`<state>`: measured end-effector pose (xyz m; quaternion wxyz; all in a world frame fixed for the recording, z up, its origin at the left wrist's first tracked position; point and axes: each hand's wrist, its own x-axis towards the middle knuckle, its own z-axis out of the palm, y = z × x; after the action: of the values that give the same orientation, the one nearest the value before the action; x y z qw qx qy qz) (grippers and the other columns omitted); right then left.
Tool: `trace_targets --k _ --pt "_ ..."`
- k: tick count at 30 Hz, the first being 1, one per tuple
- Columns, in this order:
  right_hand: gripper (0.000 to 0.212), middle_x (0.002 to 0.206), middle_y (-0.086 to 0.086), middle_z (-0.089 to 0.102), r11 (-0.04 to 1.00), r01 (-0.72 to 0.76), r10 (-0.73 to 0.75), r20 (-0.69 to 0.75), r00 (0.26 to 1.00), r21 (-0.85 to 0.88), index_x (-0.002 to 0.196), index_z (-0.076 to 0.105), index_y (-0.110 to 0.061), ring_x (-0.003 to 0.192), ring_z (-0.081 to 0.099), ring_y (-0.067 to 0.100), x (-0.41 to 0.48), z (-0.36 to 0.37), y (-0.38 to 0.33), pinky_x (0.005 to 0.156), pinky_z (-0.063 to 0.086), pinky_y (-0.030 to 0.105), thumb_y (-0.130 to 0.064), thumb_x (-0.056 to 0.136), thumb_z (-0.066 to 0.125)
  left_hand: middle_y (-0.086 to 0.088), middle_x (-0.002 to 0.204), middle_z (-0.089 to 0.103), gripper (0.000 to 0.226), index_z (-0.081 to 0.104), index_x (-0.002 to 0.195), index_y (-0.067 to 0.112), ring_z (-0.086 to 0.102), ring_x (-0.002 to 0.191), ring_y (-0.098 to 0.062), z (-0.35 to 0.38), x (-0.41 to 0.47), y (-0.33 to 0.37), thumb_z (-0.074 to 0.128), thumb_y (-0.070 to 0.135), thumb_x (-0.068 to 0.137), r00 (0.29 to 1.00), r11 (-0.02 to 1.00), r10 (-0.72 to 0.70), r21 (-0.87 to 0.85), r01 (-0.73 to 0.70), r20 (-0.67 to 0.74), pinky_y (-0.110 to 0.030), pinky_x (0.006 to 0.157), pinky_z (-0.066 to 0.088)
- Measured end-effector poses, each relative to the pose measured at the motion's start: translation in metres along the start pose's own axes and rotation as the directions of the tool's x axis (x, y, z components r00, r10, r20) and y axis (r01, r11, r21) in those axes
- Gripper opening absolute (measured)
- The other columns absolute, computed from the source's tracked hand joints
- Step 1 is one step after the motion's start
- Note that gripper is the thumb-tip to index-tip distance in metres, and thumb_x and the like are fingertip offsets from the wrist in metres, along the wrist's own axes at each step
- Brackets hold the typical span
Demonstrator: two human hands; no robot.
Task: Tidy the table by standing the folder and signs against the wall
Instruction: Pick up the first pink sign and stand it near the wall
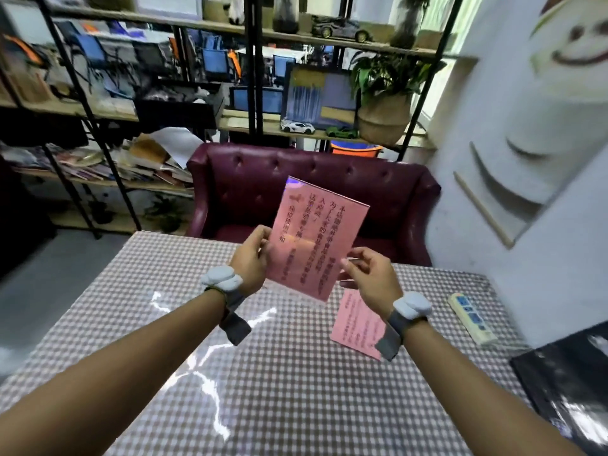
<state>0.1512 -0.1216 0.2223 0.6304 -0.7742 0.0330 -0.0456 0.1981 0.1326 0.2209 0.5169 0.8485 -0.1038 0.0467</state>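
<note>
Two bare hands hold a pink sign up above a checked surface. The left hand grips the sign's left edge; the right hand has its fingers at the sign's lower right edge. A second pink sign lies flat, partly behind the right wrist. A black folder lies at the right edge, near a white power strip by the wall. A maroon sofa stands beyond.
</note>
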Motion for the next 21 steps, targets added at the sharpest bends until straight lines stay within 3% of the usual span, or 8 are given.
trace_targets --k 3,6,8,11,13,15,18,21 --pt "0.016 0.084 0.002 0.077 0.994 0.090 -0.093 -0.051 0.994 -0.054 0.096 0.067 -0.024 0.074 0.074 0.020 0.008 -0.018 -0.025 0.068 0.062 0.037 -0.008 0.097 0.063 0.000 0.085 0.070 0.018 0.060 0.097 0.032 0.062 0.074 -0.013 0.000 0.010 0.023 0.054 0.016 0.103 0.999 0.999 0.054 0.008 -0.054 -0.009 -0.042 0.074 0.055" --pt "0.018 0.092 0.007 0.076 0.985 0.156 -0.163 -0.104 0.981 -0.072 0.094 0.067 -0.026 0.079 0.075 0.017 0.009 -0.043 -0.058 0.070 0.063 0.039 -0.009 0.096 0.063 -0.003 0.083 0.068 0.021 0.058 0.095 0.038 0.058 0.065 -0.015 -0.007 0.019 0.058 0.055 0.019 0.105 0.989 0.988 0.148 0.039 -0.148 0.020 -0.052 0.071 0.056" --pt "0.018 0.093 0.010 0.075 0.976 0.196 -0.206 -0.109 0.972 -0.097 0.094 0.066 -0.026 0.079 0.075 0.018 0.013 -0.050 -0.074 0.071 0.064 0.042 -0.009 0.096 0.064 0.004 0.083 0.066 0.023 0.057 0.098 0.041 0.057 0.061 -0.014 -0.015 0.028 0.074 0.056 0.019 0.105 0.978 0.977 0.207 0.054 -0.209 0.027 -0.053 0.069 0.058" --pt "0.012 0.094 0.015 0.074 0.955 0.262 -0.279 -0.118 0.953 -0.141 0.097 0.066 -0.020 0.082 0.074 0.028 0.014 -0.063 -0.104 0.068 0.064 0.039 -0.008 0.095 0.064 0.009 0.089 0.065 0.032 0.054 0.107 0.050 0.070 0.075 -0.023 -0.028 0.034 0.104 0.058 0.018 0.104 0.964 0.960 0.263 0.091 -0.264 0.031 -0.056 0.075 0.062" --pt "0.010 0.093 0.015 0.074 0.934 0.318 -0.339 -0.123 0.933 -0.165 0.099 0.066 -0.018 0.083 0.074 0.031 0.016 -0.071 -0.125 0.066 0.064 0.037 -0.009 0.095 0.065 0.018 0.089 0.064 0.043 0.050 0.109 0.056 0.071 0.075 -0.016 -0.036 0.038 0.123 0.058 0.014 0.103 0.945 0.938 0.327 0.112 -0.327 0.014 -0.055 0.075 0.063" --pt "0.011 0.091 0.014 0.074 0.920 0.354 -0.375 -0.119 0.919 -0.168 0.097 0.065 -0.020 0.080 0.074 0.033 0.018 -0.075 -0.140 0.065 0.064 0.038 -0.009 0.095 0.065 0.025 0.088 0.063 0.039 0.051 0.112 0.049 0.067 0.069 -0.007 -0.043 0.039 0.134 0.057 0.012 0.103 0.931 0.926 0.366 0.100 -0.365 0.011 -0.052 0.072 0.064" --pt "0.021 0.085 0.009 0.073 0.907 0.382 -0.404 -0.113 0.908 -0.177 0.091 0.063 -0.030 0.076 0.073 0.036 0.020 -0.079 -0.155 0.064 0.062 0.039 -0.009 0.095 0.064 0.016 0.087 0.062 0.038 0.052 0.108 0.052 0.071 0.074 -0.018 -0.047 0.041 0.144 0.057 0.014 0.105 0.928 0.928 0.372 0.041 -0.372 0.003 -0.051 0.068 0.066" --pt "0.019 0.083 0.007 0.073 0.897 0.398 -0.422 -0.099 0.901 -0.191 0.093 0.063 -0.027 0.074 0.073 0.034 0.022 -0.079 -0.158 0.062 0.063 0.038 -0.009 0.096 0.063 0.012 0.089 0.062 0.045 0.051 0.101 0.059 0.071 0.076 -0.020 -0.046 0.040 0.148 0.057 0.014 0.105 0.931 0.931 0.364 0.008 -0.364 -0.012 -0.046 0.068 0.067"
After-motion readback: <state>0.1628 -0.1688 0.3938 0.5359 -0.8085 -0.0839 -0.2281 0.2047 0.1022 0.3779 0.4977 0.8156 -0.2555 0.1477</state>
